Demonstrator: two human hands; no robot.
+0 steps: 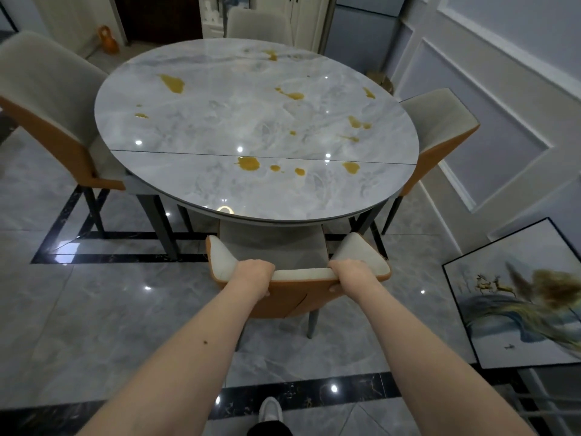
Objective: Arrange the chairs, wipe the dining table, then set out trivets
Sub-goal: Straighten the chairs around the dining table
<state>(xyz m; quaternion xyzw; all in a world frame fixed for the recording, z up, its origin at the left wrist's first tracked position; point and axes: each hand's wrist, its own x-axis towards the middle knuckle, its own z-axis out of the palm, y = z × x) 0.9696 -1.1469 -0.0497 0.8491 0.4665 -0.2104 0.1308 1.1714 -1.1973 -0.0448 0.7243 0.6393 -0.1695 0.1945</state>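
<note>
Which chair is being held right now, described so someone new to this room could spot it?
Start at the round marble table with yellow spills. The held chair is at its near edge, seat tucked under the top. Unlike the other three chairs, its orange back faces the camera, with the left hand and right hand gripping its top rim.

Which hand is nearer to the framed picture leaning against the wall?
Right. The right hand grips the near chair's backrest on the side toward the framed picture; the left hand grips the same backrest farther from it.
</note>
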